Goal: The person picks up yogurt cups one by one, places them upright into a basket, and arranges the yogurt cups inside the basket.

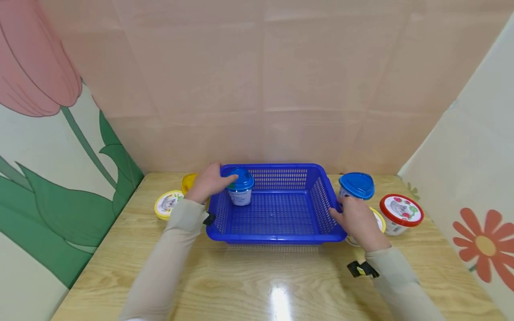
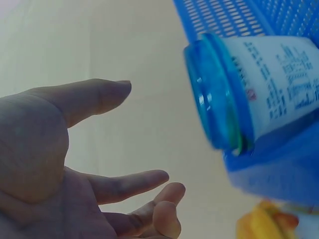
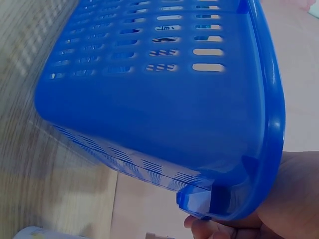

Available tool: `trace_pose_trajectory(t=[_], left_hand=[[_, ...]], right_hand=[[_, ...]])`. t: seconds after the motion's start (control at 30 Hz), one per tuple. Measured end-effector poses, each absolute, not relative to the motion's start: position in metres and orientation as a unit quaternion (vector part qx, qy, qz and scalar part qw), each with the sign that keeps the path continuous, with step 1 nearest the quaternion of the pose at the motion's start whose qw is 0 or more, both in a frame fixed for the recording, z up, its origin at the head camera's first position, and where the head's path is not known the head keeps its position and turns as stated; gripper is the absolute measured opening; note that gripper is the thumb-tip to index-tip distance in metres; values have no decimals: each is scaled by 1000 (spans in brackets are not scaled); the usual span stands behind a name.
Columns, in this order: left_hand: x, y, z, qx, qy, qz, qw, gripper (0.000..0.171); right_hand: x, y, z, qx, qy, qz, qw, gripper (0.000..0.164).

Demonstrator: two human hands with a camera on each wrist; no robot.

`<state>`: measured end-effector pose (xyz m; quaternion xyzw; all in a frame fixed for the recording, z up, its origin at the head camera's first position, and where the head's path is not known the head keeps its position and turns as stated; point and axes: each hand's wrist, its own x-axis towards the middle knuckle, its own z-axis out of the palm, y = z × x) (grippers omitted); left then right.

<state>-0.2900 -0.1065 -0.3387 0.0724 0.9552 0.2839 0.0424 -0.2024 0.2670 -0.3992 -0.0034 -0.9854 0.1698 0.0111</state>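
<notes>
Wood-grain bench (image 1: 225,285) carries rectangular blue perforated-plastic basket (image 1: 271,238); right hand (image 1: 358,220) grips its right rim. Left hand (image 1: 210,182) spread, empty, near white blue-lidded round cup (image 1: 241,196) inside, back left. Likely mid-loading; next probably calls for grasping another container.

Wrist-view basket (image 3: 149,107) cropped, yellow-rimmed tub (image 1: 379,221) partly behind right hand (image 1: 358,219)
</notes>
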Motion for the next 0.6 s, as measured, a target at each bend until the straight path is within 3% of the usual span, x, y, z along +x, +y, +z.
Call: trace_pose_trajectory(t=[0.6], left_hand=[[-257,-188,-338,58,970,236,-7,72]], right_hand=[[-198,276,-407,27,-975,214,52,53]])
